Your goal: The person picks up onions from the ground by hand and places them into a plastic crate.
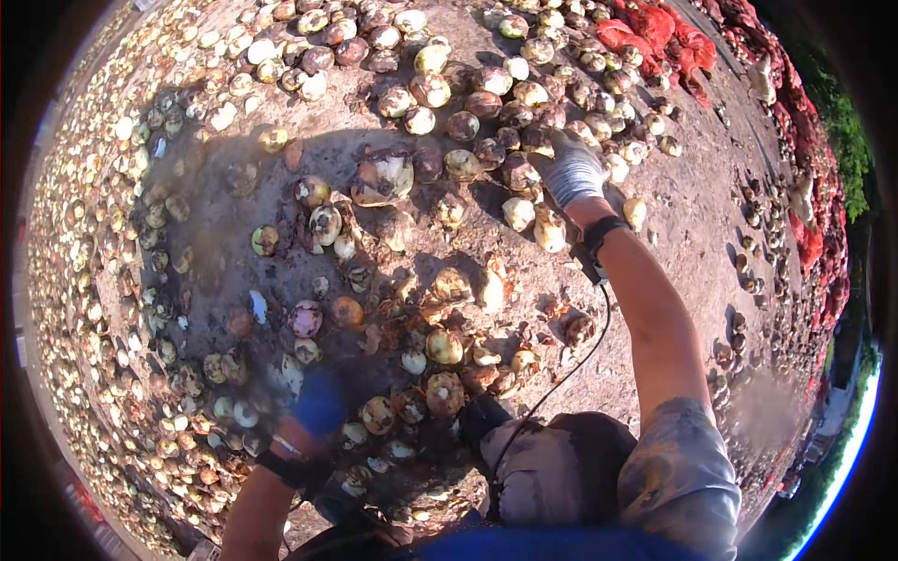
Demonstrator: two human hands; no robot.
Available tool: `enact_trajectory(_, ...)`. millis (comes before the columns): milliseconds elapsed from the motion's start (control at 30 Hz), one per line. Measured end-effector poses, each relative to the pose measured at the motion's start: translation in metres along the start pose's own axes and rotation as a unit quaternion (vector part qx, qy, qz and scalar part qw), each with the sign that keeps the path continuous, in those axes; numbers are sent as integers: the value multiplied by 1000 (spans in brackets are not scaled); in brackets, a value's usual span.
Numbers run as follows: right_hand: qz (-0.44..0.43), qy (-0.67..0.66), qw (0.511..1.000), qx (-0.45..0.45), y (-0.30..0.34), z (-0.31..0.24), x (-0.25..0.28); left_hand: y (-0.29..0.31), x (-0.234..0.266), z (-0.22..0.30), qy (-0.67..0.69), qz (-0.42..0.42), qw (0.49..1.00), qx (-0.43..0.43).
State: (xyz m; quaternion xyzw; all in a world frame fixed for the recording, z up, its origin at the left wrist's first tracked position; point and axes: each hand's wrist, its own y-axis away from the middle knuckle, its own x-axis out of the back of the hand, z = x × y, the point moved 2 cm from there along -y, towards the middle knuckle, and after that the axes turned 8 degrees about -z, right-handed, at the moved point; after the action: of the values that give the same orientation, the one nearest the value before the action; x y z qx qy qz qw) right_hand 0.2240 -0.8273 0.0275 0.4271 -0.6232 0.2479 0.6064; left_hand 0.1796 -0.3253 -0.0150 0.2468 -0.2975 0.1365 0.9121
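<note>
My right hand (572, 175), in a pale grey-white glove, reaches out among onions lying on bare ground. Its thumb and fingers close about a brownish onion (537, 141), though the fingertips are partly hidden. My left hand (316, 407), low and to the left, shows a blue glove smeared by motion. Its fingers cannot be made out; a blurred pale shape lies just beyond it. Closest to that hand are a tan onion (378, 415) and a larger brown onion (445, 394). A big onion with torn skin (383, 176) lies left of my right hand.
Onions spread thickly over the ground on the left and far side. Red mesh bags (659, 37) lie at the far right, with more along the right edge. Loose dry skins (374, 332) litter the middle. A thin black cable (599, 337) runs from my right wrist.
</note>
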Motion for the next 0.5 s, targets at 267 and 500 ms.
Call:
enact_trajectory(267, 34, -53, 998, 10, -128, -70, -7, -18, -3, 20, 96, -59, 976, 185)
enact_trajectory(500, -35, 47, 996, -73, -185, -104, -14, -9, -95, -52, -148, -41, 969, 192)
